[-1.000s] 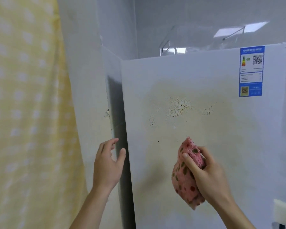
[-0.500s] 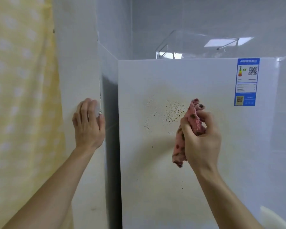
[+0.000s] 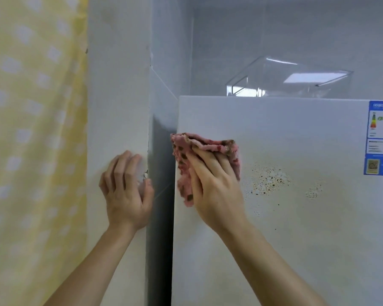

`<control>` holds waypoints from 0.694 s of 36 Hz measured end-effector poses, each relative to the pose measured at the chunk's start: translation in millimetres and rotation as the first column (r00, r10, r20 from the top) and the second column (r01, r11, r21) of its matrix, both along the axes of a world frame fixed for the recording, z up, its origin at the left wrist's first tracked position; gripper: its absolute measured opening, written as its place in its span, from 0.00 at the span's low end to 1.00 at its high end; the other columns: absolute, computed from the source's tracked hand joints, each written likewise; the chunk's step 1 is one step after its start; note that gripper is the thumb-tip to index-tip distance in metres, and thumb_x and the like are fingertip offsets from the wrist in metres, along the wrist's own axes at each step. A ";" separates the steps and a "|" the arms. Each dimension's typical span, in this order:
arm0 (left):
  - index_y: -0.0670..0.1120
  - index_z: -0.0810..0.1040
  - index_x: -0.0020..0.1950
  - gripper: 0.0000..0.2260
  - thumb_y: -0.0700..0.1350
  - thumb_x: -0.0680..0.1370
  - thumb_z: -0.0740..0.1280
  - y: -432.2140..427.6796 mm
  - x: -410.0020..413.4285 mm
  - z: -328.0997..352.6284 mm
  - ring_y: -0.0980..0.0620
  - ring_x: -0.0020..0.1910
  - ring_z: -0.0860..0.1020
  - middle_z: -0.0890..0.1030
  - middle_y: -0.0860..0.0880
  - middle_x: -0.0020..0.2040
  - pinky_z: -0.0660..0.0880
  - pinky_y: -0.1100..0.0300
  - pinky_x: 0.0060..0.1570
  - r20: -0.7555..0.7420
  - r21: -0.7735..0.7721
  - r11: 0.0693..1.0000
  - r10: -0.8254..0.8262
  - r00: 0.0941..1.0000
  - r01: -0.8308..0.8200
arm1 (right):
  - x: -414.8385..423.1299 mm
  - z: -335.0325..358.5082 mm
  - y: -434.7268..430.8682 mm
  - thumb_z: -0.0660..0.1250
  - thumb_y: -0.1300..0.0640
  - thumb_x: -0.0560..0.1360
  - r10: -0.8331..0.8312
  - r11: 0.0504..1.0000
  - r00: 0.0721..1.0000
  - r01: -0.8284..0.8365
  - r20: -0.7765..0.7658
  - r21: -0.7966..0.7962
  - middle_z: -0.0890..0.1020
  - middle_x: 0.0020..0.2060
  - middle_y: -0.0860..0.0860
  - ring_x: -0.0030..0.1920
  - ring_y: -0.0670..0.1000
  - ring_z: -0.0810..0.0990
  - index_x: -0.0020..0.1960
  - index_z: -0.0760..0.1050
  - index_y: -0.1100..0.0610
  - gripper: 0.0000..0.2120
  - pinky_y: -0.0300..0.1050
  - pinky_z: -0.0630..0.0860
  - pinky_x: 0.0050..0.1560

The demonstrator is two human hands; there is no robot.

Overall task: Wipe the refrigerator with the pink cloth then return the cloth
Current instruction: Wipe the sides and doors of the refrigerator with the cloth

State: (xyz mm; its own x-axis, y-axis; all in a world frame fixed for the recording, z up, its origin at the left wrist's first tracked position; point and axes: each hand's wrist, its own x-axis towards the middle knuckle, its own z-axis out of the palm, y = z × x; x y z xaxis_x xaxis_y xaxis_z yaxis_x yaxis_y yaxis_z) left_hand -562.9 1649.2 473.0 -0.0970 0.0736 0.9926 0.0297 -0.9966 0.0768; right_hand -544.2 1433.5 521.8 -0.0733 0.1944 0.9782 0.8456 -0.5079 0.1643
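Observation:
The white refrigerator (image 3: 296, 228) fills the right half of the view, its door yellowed and dotted with brown specks (image 3: 268, 180). The pink cloth (image 3: 186, 168), spotted with dark dots, lies flat against the door near its upper left corner. My right hand (image 3: 215, 184) presses the cloth onto the door with the fingers spread over it. My left hand (image 3: 126, 191) rests flat on the corner of the white wall just left of the refrigerator, holding nothing.
A yellow checked curtain (image 3: 31, 140) hangs at the far left. A clear plastic box (image 3: 285, 80) stands on top of the refrigerator. A blue energy label (image 3: 380, 138) is stuck at the door's upper right. A dark narrow gap (image 3: 161, 206) separates wall and refrigerator.
My right hand rose with the bunched cloth, moved left and flattened it against the door's upper left. My left hand went from the air onto the wall corner.

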 end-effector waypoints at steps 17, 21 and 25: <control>0.42 0.67 0.66 0.18 0.46 0.78 0.63 -0.9 1.4 39.5 0.37 0.73 0.69 0.72 0.39 0.73 0.62 0.40 0.67 -0.010 0.030 0.999 -0.018 1.000 0.018 | 19.9 16.1 15.6 0.54 0.46 0.87 -0.389 0.920 0.918 0.391 0.072 -0.014 0.55 0.85 0.56 0.85 0.59 0.50 0.85 0.55 0.55 0.30 0.62 0.44 0.84; 0.42 0.67 0.66 0.19 0.45 0.77 0.64 -0.7 0.4 39.0 0.37 0.73 0.69 0.72 0.39 0.73 0.62 0.40 0.66 -0.017 0.030 0.999 -0.010 1.000 0.010 | 19.0 5.5 20.0 0.56 0.44 0.87 -0.387 0.922 0.921 0.387 0.047 -0.002 0.55 0.85 0.56 0.85 0.59 0.50 0.85 0.54 0.58 0.32 0.62 0.47 0.84; 0.42 0.68 0.66 0.19 0.45 0.77 0.64 -0.3 0.5 36.9 0.37 0.73 0.69 0.72 0.40 0.73 0.63 0.39 0.66 -0.013 0.027 1.000 -0.007 1.000 0.008 | 23.0 9.3 20.2 0.55 0.43 0.87 -0.420 0.905 0.902 0.424 0.096 -0.021 0.55 0.85 0.56 0.85 0.58 0.50 0.85 0.54 0.57 0.32 0.61 0.48 0.84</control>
